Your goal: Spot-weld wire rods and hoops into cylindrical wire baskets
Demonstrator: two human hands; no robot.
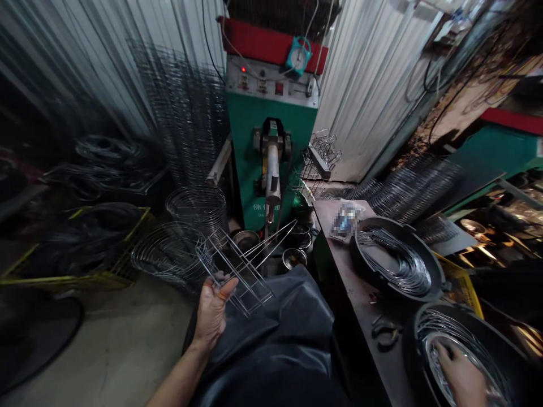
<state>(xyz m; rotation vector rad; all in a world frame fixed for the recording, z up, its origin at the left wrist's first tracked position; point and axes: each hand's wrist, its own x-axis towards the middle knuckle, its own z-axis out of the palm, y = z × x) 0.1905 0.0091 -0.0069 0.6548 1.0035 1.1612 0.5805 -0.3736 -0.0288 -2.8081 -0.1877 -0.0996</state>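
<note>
My left hand [212, 308] is closed on the near edge of a wire rack frame [241, 265], which it holds tilted up above my lap, over a dark apron [280, 339]. The frame's long wires point toward the green spot-welding machine [271, 152] in front of me. My right hand [462, 376] reaches into a black round tub [418, 345] at the lower right and rests on the bent wire pieces [458, 345] inside it; its fingers are curled into the wires, so I cannot make out whether they hold any.
A second black tub [396, 263] of wires sits on the brown bench [339, 226]. Pliers [384, 333] lie between the tubs. Round wire baskets [178, 249] stand left of the machine, a yellow crate [85, 243] farther left. Wire racks [322, 152] hang right of the machine.
</note>
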